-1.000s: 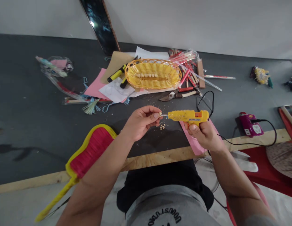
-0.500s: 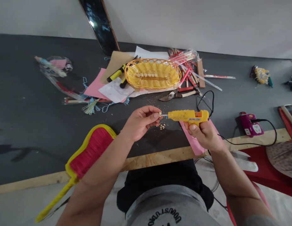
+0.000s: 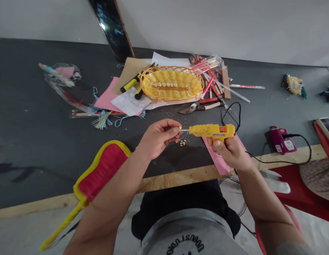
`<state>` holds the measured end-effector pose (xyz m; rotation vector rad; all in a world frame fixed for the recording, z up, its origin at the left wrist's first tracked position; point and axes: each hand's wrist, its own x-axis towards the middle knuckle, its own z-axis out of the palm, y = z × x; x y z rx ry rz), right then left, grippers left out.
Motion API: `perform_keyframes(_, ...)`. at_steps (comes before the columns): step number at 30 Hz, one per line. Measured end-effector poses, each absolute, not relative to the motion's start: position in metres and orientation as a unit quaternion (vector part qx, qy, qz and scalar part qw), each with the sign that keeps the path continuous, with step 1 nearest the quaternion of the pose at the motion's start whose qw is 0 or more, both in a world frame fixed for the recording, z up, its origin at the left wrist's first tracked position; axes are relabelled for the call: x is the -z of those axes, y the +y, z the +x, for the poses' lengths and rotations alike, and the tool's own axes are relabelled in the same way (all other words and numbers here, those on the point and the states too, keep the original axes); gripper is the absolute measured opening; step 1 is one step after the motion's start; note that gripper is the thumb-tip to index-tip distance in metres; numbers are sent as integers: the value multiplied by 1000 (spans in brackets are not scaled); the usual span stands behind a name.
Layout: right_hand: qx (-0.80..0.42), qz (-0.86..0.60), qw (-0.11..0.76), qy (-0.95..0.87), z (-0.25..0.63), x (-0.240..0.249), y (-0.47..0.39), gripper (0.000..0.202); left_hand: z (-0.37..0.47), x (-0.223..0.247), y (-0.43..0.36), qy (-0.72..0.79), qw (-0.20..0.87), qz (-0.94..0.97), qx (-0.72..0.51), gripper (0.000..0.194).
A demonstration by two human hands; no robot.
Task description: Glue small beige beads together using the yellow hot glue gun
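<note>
While nozzle (image 3: 184,130) leftward, glue gun (image 3: 207,130) in right hand (image 3: 230,151).

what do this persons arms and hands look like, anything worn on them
The left hand and right hand are ungloved, and the forearms are bare, with no watch or bracelet showing. A bit of grey sleeve shows on the right arm, matching the grey top with its arc of dark lettering.

Both hands (image 3: 159,139) (image 3: 229,151) curl, left pinching, right gripping.
</note>
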<state>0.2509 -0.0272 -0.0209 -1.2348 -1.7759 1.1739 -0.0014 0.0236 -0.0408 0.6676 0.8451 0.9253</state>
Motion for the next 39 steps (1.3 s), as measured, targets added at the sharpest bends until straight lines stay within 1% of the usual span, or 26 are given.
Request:
perform_keyframes(15, -441, -479, 333, -682, 252, 23, -29, 44, 0, 41, 23, 395, 751, 314, -426, 32)
perform_keyframes(22, -437, -463, 328, -698, 251, 21, -28, 38, 0, 42, 23, 397, 748, 317, -427, 31)
perform_keyframes(39, -422, -474, 335, -697, 251, 22, -29, 41, 0, 41, 23, 402, 741, 323, -430, 32)
